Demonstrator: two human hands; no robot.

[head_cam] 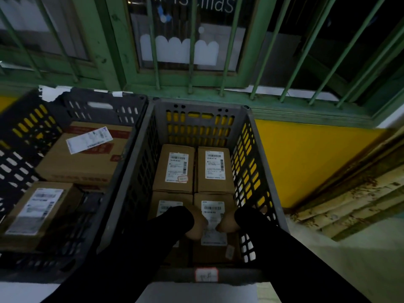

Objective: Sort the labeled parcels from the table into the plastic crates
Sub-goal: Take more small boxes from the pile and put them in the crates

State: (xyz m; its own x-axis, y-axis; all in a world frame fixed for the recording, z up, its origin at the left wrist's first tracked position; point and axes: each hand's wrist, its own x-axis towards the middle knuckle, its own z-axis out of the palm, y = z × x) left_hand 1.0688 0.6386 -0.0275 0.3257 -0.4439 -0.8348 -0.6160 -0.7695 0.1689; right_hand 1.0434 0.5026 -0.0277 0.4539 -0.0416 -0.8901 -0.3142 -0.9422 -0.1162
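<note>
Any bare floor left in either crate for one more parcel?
The grey slatted plastic crate is crowded: four labelled brown cardboard boxes cover its floor, both hands on the near-right one. The dark plastic crate on the left has a bare floor patch, bordered by its small labelled box, the large red-printed box and the shared wall.

Dim, greenish indoor light – black sleeves lost in shadow, soft blur, wide-angle bending at edges

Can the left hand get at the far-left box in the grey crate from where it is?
Probably yes. The left hand is already down inside the grey crate, and the far-left box lies just beyond it, its labelled top uncovered.
</note>
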